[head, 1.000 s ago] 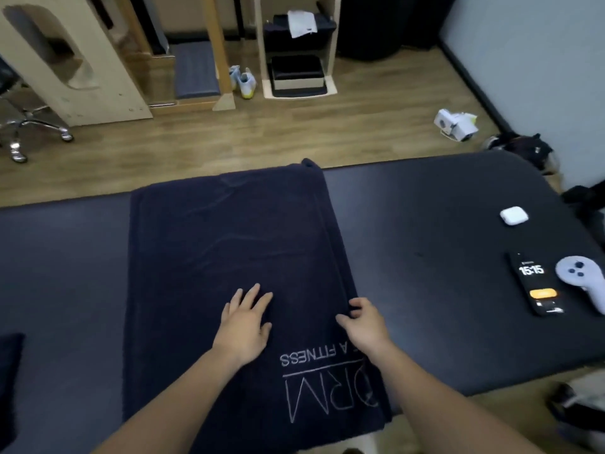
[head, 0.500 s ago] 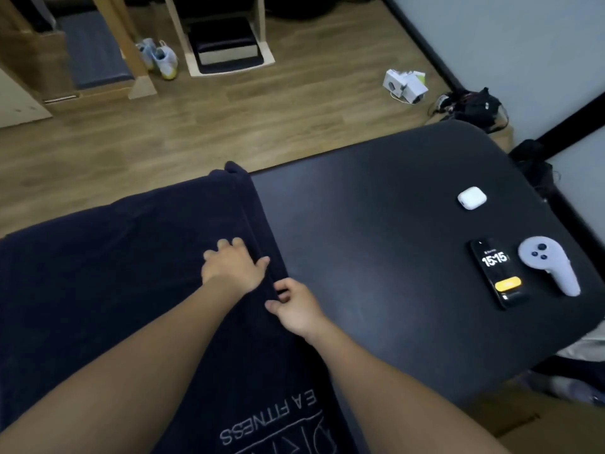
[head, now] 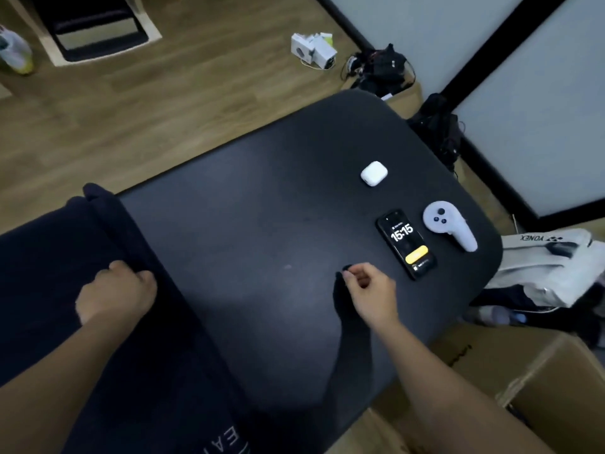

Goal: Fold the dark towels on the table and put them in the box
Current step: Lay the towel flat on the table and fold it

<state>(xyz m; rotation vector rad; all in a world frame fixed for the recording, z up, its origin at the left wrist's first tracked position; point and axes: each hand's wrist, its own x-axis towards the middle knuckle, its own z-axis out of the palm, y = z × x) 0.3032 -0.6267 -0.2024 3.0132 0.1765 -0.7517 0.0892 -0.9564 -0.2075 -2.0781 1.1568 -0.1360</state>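
Observation:
A dark navy towel (head: 65,257) with white lettering lies on the left part of the black table (head: 262,191). Its thick folded edge runs along the right side of the towel. My left hand (head: 114,293) sits on that edge with its fingers curled into the fold. My right hand (head: 370,290) is out over the table's middle and pinches a dark corner of cloth; a dark strip of fabric trails from it toward the near edge. A cardboard box (head: 523,371) stands on the floor at the lower right, its inside mostly out of view.
On the table's right end lie a phone (head: 406,244), a white controller (head: 448,224) and a white earbud case (head: 374,173). A grey sports bag (head: 550,260) sits beside the table above the box. Small white boxes (head: 312,49) and dark gear lie on the wooden floor.
My right hand has moved right from the towel's edge to the table's middle, drawing a dark corner with it. My left hand stays on the folded edge. The view has swung right.

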